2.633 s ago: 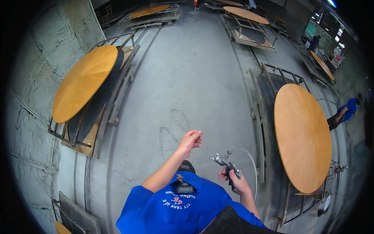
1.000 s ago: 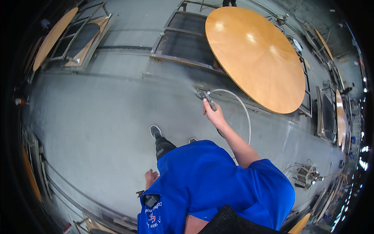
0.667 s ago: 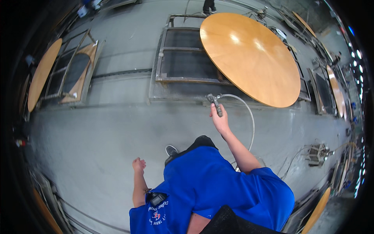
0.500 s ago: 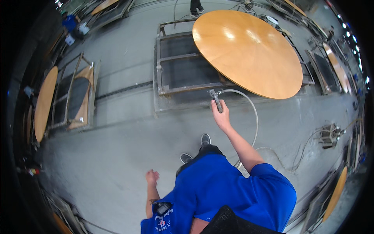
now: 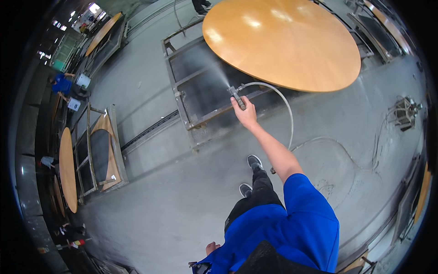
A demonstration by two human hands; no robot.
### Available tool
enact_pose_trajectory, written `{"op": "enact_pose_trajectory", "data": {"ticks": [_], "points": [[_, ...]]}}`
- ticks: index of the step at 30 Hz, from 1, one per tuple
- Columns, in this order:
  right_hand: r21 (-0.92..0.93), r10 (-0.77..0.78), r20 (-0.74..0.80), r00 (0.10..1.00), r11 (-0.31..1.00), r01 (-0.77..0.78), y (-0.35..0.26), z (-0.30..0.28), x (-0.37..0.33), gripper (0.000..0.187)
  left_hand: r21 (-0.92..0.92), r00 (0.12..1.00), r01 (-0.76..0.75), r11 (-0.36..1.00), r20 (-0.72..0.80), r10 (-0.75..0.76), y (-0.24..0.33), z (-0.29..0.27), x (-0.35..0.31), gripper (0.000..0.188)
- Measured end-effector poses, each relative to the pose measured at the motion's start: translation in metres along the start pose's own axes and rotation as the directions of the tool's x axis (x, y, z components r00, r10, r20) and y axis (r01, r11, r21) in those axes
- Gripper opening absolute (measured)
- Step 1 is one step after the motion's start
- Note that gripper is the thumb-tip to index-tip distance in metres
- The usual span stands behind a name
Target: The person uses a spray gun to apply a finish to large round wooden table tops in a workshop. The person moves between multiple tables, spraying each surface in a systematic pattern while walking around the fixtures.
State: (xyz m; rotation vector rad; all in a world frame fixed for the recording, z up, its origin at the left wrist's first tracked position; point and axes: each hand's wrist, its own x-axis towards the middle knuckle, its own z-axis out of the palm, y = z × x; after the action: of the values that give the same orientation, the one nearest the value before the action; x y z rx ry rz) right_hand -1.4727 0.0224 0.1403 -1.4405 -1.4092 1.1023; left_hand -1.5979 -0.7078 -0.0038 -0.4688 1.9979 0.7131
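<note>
My right hand (image 5: 246,113) is wrapped round a metal spray gun (image 5: 237,97), held out ahead of me. A pale plume of mist leaves its nozzle, over the dark bed of a metal frame stand (image 5: 181,101). From the gun a whitish hose (image 5: 290,114) loops right and down past my forearm. A large glossy oval wooden tabletop (image 5: 287,45) lies on the stand, just beyond the gun and to its right. Low beside my body, my left hand (image 5: 212,248) has its fingers curled with nothing visible in them; my shirt partly hides it.
Left stands another frame (image 5: 89,153) with a wooden panel, beside an upright oval board (image 5: 68,169). A person (image 5: 61,85) in blue carries pale containers at far left. A floor rail (image 5: 150,131) runs to the stand. At right, the hose trails toward metal equipment (image 5: 406,113).
Mist now comes from the spray gun. My right hand has moved forward and left, over the stand's near edge. My view has turned, and my left hand has drawn closer to my body.
</note>
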Motion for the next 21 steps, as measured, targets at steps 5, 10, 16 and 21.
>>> {"op": "enact_pose_trajectory", "data": {"ticks": [5, 10, 16, 21], "points": [[0.024, 0.007, -0.167, 0.986, 1.000, -0.003, 0.039, -0.063, -0.038, 0.047, 0.020, 0.998, 0.027, 0.999, 0.062, -0.028, 0.032, -0.020, 0.002, 0.044], [0.064, 0.130, -0.242, 0.961, 0.991, -0.118, 0.076, -0.176, -0.083, 0.045, 0.291, 0.996, -0.019, 0.957, 0.084, -0.006, 0.113, 0.002, -0.016, 0.040], [0.096, 0.194, -0.324, 0.926, 0.980, -0.172, 0.107, -0.319, -0.109, 0.044, 0.456, 0.978, -0.177, 0.873, 0.184, 0.102, 0.200, 0.086, -0.029, 0.036], [0.073, 0.326, -0.316, 0.891, 0.945, -0.319, 0.135, -0.437, -0.110, 0.061, 0.565, 0.946, -0.273, 0.778, 0.305, 0.110, 0.268, 0.189, -0.053, 0.035]]}}
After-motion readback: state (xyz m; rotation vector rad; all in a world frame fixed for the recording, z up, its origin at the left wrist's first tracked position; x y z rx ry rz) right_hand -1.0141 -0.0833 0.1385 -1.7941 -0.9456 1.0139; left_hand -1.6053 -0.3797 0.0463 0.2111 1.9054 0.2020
